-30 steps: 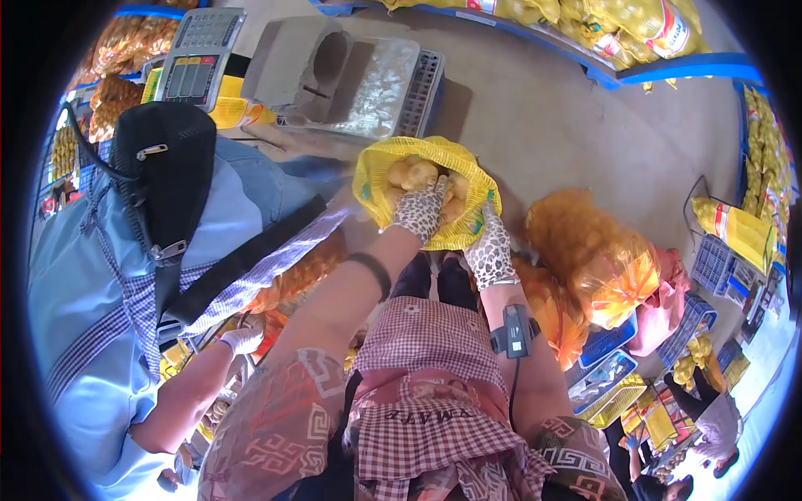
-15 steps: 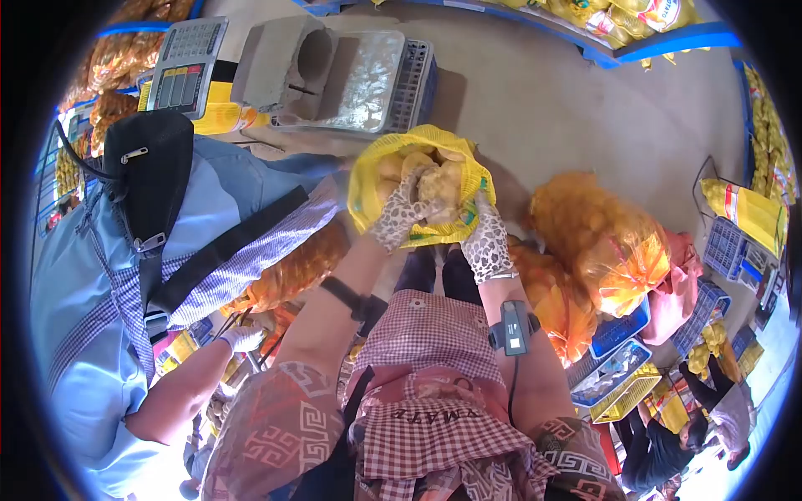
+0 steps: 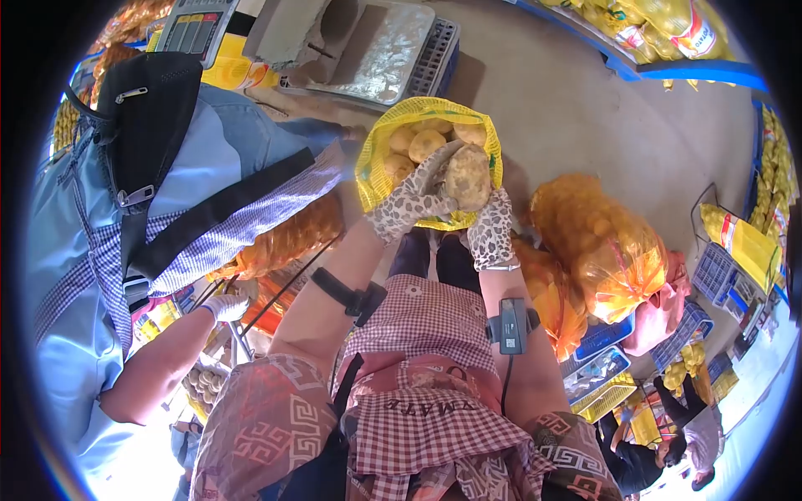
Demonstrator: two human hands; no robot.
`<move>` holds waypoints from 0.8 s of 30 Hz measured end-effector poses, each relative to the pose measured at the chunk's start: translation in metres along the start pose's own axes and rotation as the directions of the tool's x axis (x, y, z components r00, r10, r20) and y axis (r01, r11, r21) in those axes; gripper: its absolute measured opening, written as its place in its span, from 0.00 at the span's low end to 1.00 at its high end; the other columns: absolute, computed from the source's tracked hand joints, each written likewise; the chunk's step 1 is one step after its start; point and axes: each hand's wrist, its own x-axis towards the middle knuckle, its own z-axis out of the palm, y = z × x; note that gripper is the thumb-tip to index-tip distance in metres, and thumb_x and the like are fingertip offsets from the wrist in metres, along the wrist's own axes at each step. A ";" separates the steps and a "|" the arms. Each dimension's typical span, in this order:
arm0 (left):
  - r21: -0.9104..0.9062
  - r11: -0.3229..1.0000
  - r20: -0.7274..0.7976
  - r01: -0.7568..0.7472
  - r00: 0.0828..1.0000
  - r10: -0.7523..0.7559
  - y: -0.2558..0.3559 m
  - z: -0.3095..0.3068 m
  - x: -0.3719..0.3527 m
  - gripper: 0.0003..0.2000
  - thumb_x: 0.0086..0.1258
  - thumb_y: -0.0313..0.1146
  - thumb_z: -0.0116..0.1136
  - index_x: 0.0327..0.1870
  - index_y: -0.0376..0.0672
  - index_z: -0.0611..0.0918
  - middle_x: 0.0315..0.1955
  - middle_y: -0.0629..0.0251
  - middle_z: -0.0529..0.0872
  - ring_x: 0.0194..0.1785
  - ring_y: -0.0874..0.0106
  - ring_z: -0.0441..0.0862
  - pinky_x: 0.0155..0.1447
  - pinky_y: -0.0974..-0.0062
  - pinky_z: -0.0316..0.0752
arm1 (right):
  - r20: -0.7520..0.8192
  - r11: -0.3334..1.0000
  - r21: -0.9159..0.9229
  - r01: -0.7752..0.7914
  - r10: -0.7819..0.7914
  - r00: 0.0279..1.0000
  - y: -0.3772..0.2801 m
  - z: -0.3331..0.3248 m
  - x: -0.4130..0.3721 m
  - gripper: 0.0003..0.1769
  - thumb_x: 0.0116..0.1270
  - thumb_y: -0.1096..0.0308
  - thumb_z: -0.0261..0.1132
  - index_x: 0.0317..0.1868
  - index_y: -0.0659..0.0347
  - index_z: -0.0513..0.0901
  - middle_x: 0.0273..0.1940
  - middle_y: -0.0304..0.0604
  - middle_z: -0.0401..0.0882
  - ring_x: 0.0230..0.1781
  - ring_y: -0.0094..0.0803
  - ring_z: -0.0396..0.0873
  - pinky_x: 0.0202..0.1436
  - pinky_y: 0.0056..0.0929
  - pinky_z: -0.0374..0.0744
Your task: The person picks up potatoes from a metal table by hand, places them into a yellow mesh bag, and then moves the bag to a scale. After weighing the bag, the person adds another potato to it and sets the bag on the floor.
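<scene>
A yellow mesh bag (image 3: pixel 368 171) stands open in front of me, with several potatoes (image 3: pixel 427 145) inside. My left hand (image 3: pixel 411 200), in a spotted glove, reaches over the near rim, its fingers around the left side of a large potato (image 3: pixel 469 178). That potato is at the bag's near right side, above the others. My right hand (image 3: pixel 493 232), in a matching glove, is closed at the bag's near right rim, just below the large potato; its fingertips are partly hidden.
A metal platform scale (image 3: pixel 380 54) stands beyond the bag. Full orange mesh sacks (image 3: pixel 595 238) lie to the right, near blue crates (image 3: pixel 603 334). A co-worker in blue (image 3: pixel 242 150) is close on the left. Yellow bags (image 3: pixel 668 33) fill a rack at the upper right.
The large potato has shifted right and toward me, uncovering more potatoes in the bag. My left hand has turned around its side. The scale now appears higher in view.
</scene>
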 end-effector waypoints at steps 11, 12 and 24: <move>-0.098 0.995 -0.171 -0.015 0.985 -0.002 -0.022 -0.012 -0.001 0.41 0.65 0.49 0.62 0.73 0.38 0.58 0.64 0.55 0.70 0.62 0.64 0.75 0.57 0.72 0.78 | -0.020 0.996 -0.055 0.075 -0.076 0.997 -0.005 0.029 -0.010 0.17 0.75 0.61 0.55 0.55 0.64 0.76 0.46 0.44 0.81 0.42 0.33 0.82 0.44 0.32 0.84; -0.376 0.925 -0.155 -0.051 0.988 -0.009 -0.031 -0.018 0.001 0.38 0.66 0.48 0.60 0.72 0.36 0.60 0.61 0.54 0.72 0.59 0.64 0.77 0.56 0.72 0.79 | 0.000 0.994 -0.064 0.088 -0.088 0.996 -0.008 0.033 -0.013 0.16 0.75 0.61 0.57 0.54 0.64 0.76 0.44 0.43 0.81 0.39 0.31 0.82 0.42 0.31 0.84; -0.739 0.659 -0.195 -0.140 0.981 -0.010 -0.017 -0.018 0.005 0.31 0.65 0.42 0.59 0.67 0.36 0.67 0.53 0.56 0.77 0.50 0.64 0.79 0.51 0.68 0.78 | -0.016 0.993 -0.113 0.014 -0.016 1.000 -0.006 0.016 -0.003 0.15 0.75 0.58 0.57 0.51 0.61 0.77 0.39 0.37 0.78 0.37 0.25 0.79 0.40 0.25 0.82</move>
